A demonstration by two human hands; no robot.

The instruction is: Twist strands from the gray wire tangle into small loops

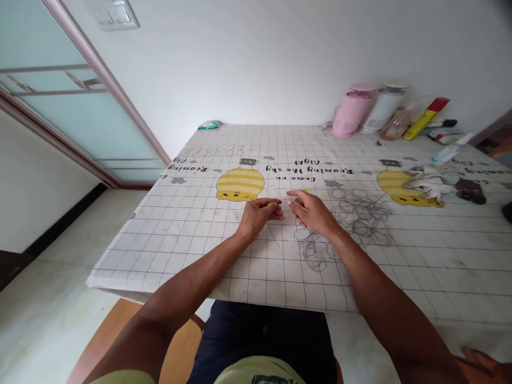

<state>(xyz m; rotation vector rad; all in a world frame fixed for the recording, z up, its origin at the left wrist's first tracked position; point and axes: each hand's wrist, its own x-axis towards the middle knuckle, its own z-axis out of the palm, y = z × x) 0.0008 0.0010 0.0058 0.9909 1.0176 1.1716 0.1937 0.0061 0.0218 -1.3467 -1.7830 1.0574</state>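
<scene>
My left hand (259, 217) is over the middle of the table, its thumb and fingers pinched together. A thin grey wire (275, 234) shows faintly just below those fingers and seems to run from the pinch. Facing it, a small gap away, is my right hand (309, 211). Its index finger points left while the thumb and other fingers are curled in; whatever they grip is too small to make out. Beside and partly under my right wrist lies a loose heap of tangled thin wire loops (362, 216). Several bent wire pieces (214, 151) form a row at the far left of the table.
A checked cloth (180, 250) with printed yellow balloons covers the table. At the back right stand a pink cylinder (352, 114), a white cylinder (382, 112) and a yellow-red box (426, 118). Crumpled cloth (430, 181) lies at right, a green packet (210, 125) at the back left.
</scene>
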